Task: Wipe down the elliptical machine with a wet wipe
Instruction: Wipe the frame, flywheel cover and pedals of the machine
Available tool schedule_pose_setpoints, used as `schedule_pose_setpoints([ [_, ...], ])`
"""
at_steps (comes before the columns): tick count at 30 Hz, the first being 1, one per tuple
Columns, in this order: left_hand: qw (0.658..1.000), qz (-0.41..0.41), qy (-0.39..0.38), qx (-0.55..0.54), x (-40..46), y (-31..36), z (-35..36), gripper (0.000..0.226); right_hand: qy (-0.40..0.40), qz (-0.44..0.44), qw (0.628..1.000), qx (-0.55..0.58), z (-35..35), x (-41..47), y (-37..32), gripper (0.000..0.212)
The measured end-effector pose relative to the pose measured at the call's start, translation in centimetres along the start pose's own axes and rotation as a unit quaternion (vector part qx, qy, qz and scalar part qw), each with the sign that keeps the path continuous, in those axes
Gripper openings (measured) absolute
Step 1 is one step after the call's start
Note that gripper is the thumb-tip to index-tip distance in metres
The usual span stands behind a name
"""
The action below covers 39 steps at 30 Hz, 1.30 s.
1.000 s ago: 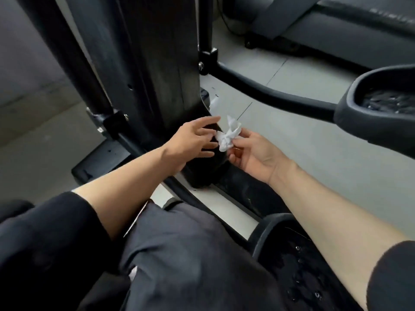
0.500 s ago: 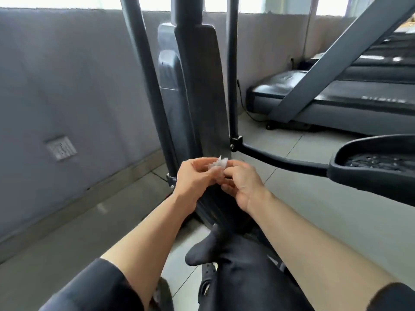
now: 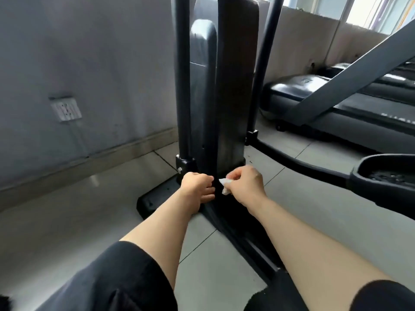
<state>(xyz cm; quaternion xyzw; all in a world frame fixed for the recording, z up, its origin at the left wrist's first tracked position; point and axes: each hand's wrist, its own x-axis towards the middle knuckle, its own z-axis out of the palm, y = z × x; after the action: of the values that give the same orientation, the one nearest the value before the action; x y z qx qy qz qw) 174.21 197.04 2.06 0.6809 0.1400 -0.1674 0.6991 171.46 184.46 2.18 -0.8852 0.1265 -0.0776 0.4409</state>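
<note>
Presently, item one: the right hand [image 3: 246, 187], fingers curled, pinching a small crumpled white wet wipe [image 3: 225, 185] between thumb and fingertips; the wipe lies just beside the foot of the tall black elliptical column [image 3: 233, 104], and contact with it cannot be confirmed.

Item two: the left hand [image 3: 197, 187], fingers bent inward toward the lower edge of the column. Whether it grips the column or merely rests against it cannot be told.

Change noted: half a second earlier both hands met around the wipe, bunching it in front of the column; they are now parted, the wipe in the right hand alone. A second earlier the view sat much lower, close against the base. Judged meaning: the wipe has been re-folded, and wiping of the column's lower end looks ready to resume.

Item three: black upright swing bars [image 3: 182, 86] flanking the column, their joints close above the hands.

Item four: black floor rail [image 3: 238, 234] running back from the column base toward the person.

Item five: black foot pedal [image 3: 386, 176] on its curved arm, well to the right.

Surroundings: grey tiled floor [image 3: 89, 209], grey wall with a white socket plate [image 3: 66, 111], dark treadmill [image 3: 336, 104] at far right.
</note>
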Motion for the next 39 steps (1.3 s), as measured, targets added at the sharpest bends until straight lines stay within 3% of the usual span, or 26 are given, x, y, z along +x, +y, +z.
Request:
schedule_pose_setpoints([
  [5,0.990,-0.110,0.049,0.072,3.3,-5.8,0.5,0.014,-0.051,0.064,0.994,-0.069,1.5,0.0,5.6,0.008],
  [10,0.986,-0.144,0.079,-0.003,4.8,-9.8,3.6,0.033,-0.074,0.012,0.995,-0.061,4.5,2.6,6.1,0.014],
  [13,0.975,-0.175,0.096,-0.101,5.3,-11.0,3.4,0.033,-0.101,-0.018,0.991,-0.087,6.3,2.6,7.8,0.024],
  [15,0.982,-0.147,0.071,-0.097,5.8,-11.5,2.7,0.036,-0.107,-0.020,0.990,-0.091,5.8,2.2,9.2,0.024],
  [20,0.979,-0.152,0.051,-0.122,5.5,-12.4,2.4,0.039,-0.258,0.072,0.954,-0.137,2.1,2.3,11.0,0.010],
  [22,0.973,-0.171,0.076,-0.136,4.4,-12.5,2.9,0.037,-0.249,0.054,0.957,-0.138,2.5,2.4,10.6,0.011],
  [26,0.975,-0.182,0.048,-0.116,1.5,-14.5,4.4,0.032,-0.204,-0.008,0.966,-0.161,3.2,1.6,10.1,0.009],
  [28,0.972,-0.188,0.034,-0.136,0.3,-15.9,5.1,0.041,-0.292,0.058,0.925,-0.235,1.7,1.3,10.8,0.011],
  [30,0.965,-0.198,0.037,-0.169,-0.5,-16.9,5.9,0.042,-0.404,0.149,0.839,-0.333,0.1,0.4,11.5,0.016],
  [31,0.961,-0.202,0.042,-0.183,-0.7,-17.4,6.3,0.042,-0.428,0.164,0.809,-0.367,-0.3,0.0,11.6,0.016],
  [32,0.957,-0.205,0.050,-0.199,-0.8,-17.8,6.6,0.042,-0.426,0.149,0.805,-0.385,-0.2,-0.1,11.6,0.013],
  [34,0.952,-0.200,0.066,-0.221,-0.9,-17.7,6.8,0.037,-0.331,0.053,0.866,-0.371,0.8,0.5,11.2,0.008],
  [36,0.956,-0.164,0.075,-0.229,-0.4,-17.3,6.7,0.032,-0.225,-0.011,0.936,-0.269,2.4,1.1,10.3,0.004],
  [39,0.957,-0.102,0.100,-0.251,0.8,-15.7,6.0,0.033,-0.170,-0.040,0.968,-0.180,4.1,1.6,10.1,0.012],
])
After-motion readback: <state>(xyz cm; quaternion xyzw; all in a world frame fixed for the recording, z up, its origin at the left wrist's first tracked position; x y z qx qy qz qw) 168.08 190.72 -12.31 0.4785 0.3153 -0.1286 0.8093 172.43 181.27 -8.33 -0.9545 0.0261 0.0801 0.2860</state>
